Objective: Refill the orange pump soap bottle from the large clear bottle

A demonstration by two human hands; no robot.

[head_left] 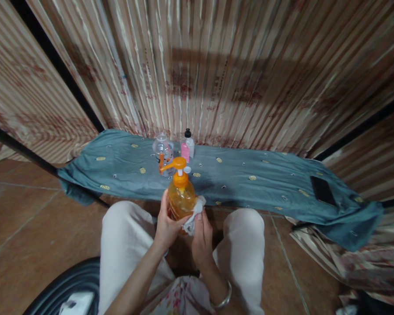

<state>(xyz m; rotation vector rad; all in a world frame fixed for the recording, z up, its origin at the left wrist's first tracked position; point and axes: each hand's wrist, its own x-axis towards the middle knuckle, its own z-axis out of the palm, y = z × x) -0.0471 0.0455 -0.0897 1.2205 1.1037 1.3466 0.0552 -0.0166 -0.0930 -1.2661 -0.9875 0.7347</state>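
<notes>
An amber pump bottle (181,199) with an orange pump head stands upright between my hands, above my lap. My left hand (167,225) is wrapped round its left side, the thumb across the lower front. On the other side, my right hand (202,234) pinches a crumpled white tissue (193,222) and presses it against the bottle's lower right. Beyond the pump, a clear plastic bottle (162,144) and a small bottle with a black cap and pink label (185,152) stand on the cloth. A small white round piece (187,169) lies near them.
A low bench covered with a green-blue patterned cloth (265,175) runs across in front of my knees. A black phone (323,190) lies at its right end. Pleated curtains (200,78) hang behind, with dark poles (59,65) at the sides. A white object (77,303) rests on a black ridged surface at lower left.
</notes>
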